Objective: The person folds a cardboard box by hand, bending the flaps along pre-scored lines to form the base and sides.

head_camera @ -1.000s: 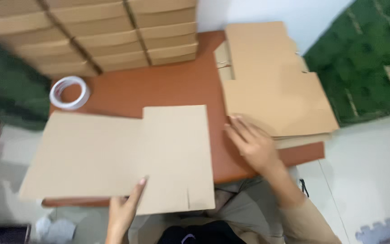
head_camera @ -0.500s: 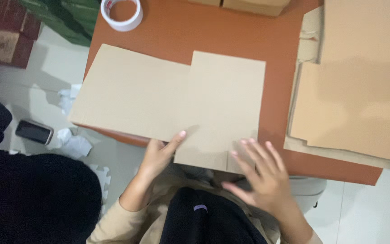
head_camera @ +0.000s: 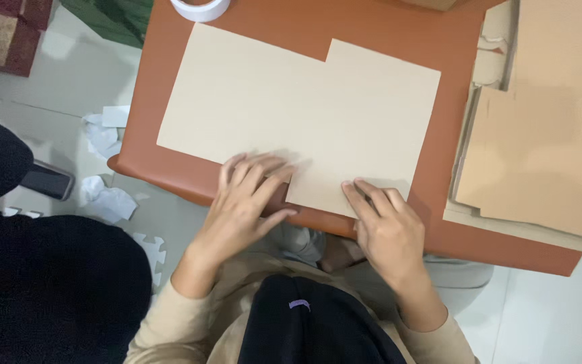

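Both hands are flat on a big cardboard sheet [head_camera: 304, 114] lying on the brown table [head_camera: 399, 27]. The left hand [head_camera: 244, 202] presses its near edge with fingers spread, and the right hand [head_camera: 385, 229] does the same with fingers closer together. A cardboard stack [head_camera: 547, 148] sits to the right, and there's what looks like a tape roll [head_camera: 200, 8] at the far edge.

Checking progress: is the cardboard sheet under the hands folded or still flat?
Flat: the cardboard sheet lies spread on the table, both hands pressing its near edge.
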